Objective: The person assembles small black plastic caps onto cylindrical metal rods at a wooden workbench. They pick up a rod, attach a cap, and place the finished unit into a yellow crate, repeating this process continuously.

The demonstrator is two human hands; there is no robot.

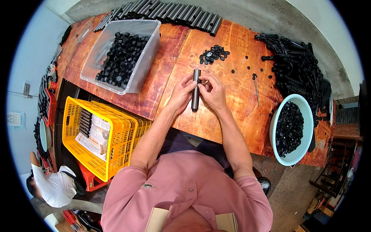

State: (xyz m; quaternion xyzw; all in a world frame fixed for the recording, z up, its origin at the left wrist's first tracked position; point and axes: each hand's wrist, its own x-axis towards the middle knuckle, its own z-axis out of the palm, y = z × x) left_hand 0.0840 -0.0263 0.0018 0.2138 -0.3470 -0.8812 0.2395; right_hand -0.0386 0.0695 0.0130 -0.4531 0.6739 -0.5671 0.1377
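Note:
Over the wooden table, a dark grey metal tube (196,101) stands lengthwise in front of me, its near end black. My left hand (181,93) is closed around its left side, thumb and fingers on the upper half. From the other side, my right hand (213,92) pinches against the tube near its upper part. A small black piece shows between the right fingertips and the tube, but its shape is mostly hidden. Beyond the tube's far end lies a loose pile of small black plugs (214,54).
A clear plastic bin (150,58) of black caps stands to the left, a yellow crate (92,154) with tubes below it. At right are a pale blue basin (276,127) of black parts, a heap of black rods (295,65) and a thin screwdriver (257,92). More tubes (185,15) line the back.

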